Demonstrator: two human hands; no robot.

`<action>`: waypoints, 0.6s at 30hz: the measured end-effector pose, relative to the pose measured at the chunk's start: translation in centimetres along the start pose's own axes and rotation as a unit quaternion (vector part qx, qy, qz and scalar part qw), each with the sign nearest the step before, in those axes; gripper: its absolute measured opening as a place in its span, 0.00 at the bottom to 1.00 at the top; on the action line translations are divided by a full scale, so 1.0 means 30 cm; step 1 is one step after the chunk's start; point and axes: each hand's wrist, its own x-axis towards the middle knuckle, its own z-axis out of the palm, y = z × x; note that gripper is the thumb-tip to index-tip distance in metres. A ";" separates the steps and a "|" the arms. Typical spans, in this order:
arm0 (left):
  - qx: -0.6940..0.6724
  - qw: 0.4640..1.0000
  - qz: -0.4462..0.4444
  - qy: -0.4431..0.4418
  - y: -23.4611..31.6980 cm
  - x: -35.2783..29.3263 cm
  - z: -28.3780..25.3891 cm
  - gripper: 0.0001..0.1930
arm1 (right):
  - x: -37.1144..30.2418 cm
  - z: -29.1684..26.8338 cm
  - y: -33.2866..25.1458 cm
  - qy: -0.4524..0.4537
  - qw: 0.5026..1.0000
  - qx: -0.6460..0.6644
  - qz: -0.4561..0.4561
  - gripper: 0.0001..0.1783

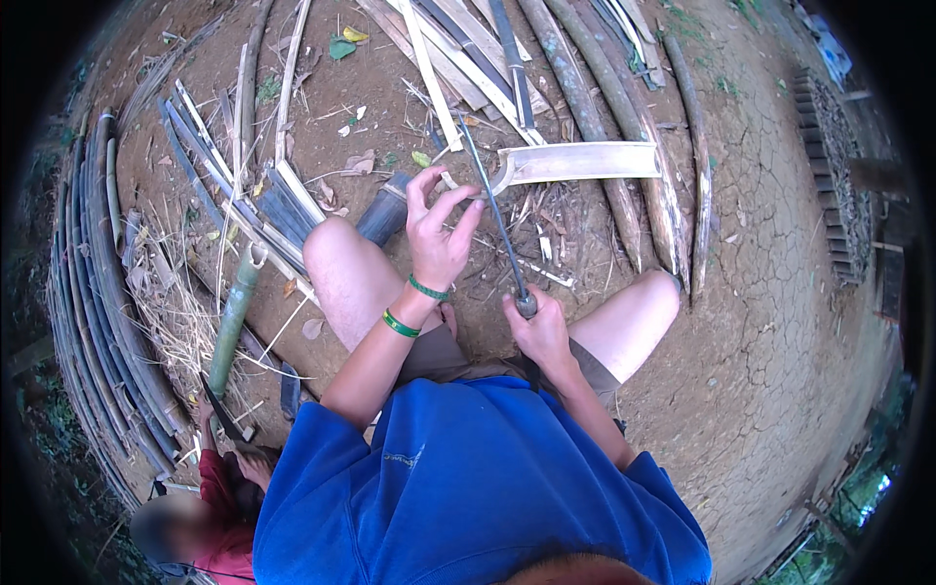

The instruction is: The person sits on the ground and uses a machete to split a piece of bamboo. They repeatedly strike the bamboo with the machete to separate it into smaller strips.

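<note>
While right fingers (512,312) grip a knife handle (526,305), left fingers (448,203) slightly parted, beside split bamboo (585,164), contact unclear

long knife (496,210) as landmark: its grip is mostly covered by the right hand (539,327). pale bit by the left hand (439,234), just left of the knife, too small to identify; can't tell if those fingers touch the blade. dark bamboo section (383,210) left of the knife, lower end hidden behind the knee. poles (575,78) above and right of the knife, cut off by top edge. blue shirt (507,478) below the knife, cut by bottom edge, chest marking unreadable. co-worker (222,487), far lower left of the knife, head blurred, body partly out of frame.
</note>
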 end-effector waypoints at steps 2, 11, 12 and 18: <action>0.005 1.000 -0.001 0.003 0.001 0.008 0.001 0.12 | -0.005 -0.015 -0.038 -0.007 1.000 -0.004 0.013 0.18; -0.077 0.988 -0.093 0.093 -0.053 0.051 -0.019 0.20 | -0.027 -0.088 -0.129 -0.051 0.996 -0.025 0.064 0.18; -0.047 0.986 -0.125 0.099 -0.138 0.081 -0.038 0.22 | -0.033 -0.094 -0.137 -0.050 0.996 -0.026 0.066 0.18; 0.334 0.826 -0.438 -0.123 -0.652 0.105 -0.098 0.47 | -0.037 -0.082 -0.138 -0.046 0.998 -0.037 0.038 0.19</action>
